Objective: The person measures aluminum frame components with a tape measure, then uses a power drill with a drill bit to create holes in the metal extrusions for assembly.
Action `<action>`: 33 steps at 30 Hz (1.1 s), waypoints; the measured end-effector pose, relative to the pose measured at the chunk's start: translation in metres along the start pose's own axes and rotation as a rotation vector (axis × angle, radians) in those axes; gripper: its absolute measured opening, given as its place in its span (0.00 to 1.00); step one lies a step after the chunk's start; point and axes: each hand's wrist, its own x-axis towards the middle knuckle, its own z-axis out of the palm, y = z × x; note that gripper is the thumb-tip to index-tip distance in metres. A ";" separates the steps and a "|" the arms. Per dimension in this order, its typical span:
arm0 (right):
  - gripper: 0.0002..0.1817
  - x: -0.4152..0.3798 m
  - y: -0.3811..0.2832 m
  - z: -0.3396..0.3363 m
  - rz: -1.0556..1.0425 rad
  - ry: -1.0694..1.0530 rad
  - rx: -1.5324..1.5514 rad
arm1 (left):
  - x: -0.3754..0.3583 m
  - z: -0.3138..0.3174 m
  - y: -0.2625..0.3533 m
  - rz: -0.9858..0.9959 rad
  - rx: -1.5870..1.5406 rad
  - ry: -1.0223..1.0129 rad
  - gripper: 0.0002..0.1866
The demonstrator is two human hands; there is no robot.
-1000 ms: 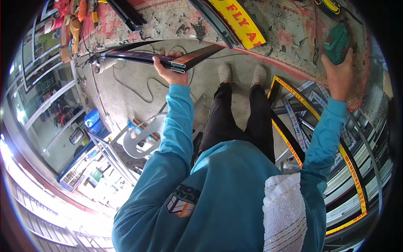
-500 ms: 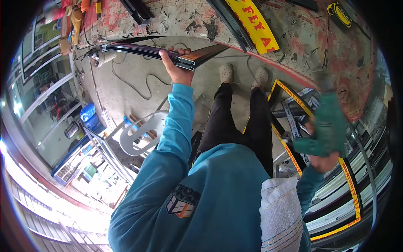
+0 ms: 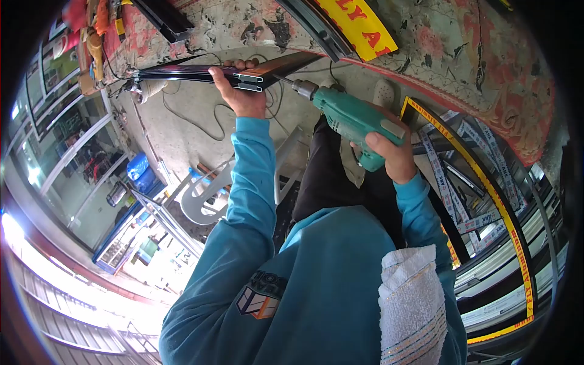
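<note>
My left hand (image 3: 244,97) is wrapped around a dark aluminium profile (image 3: 182,74), close to its cut end, with the thumb along the near side. The hollow channels of that end face me. In my right hand (image 3: 392,152) is a green power drill (image 3: 350,115), gripped by its handle. Its chuck (image 3: 304,89) points left, and the thin bit reaches right up to the profile's end. Part of the right fingers is hidden behind the drill body.
A worn, paint-stained bench (image 3: 420,67) runs across the top, bearing a yellow-taped profile (image 3: 359,27) and another dark profile (image 3: 161,18). Taped frames (image 3: 480,164) lean at the right. A grey plastic chair (image 3: 204,204) stands left of my legs. A cable (image 3: 201,128) loops over the floor.
My right hand has swung the drill from the far right in to the middle, its bit now at the profile's end. The left hand keeps its hold; the view has shifted slightly.
</note>
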 end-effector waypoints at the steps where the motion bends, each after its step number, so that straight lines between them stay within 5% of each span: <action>1: 0.32 0.004 0.000 -0.002 0.004 0.001 0.011 | 0.001 -0.001 0.000 0.014 0.013 -0.029 0.29; 33: 0.32 0.024 0.026 -0.015 0.014 -0.091 -0.035 | -0.004 -0.002 0.003 -0.020 0.012 -0.004 0.28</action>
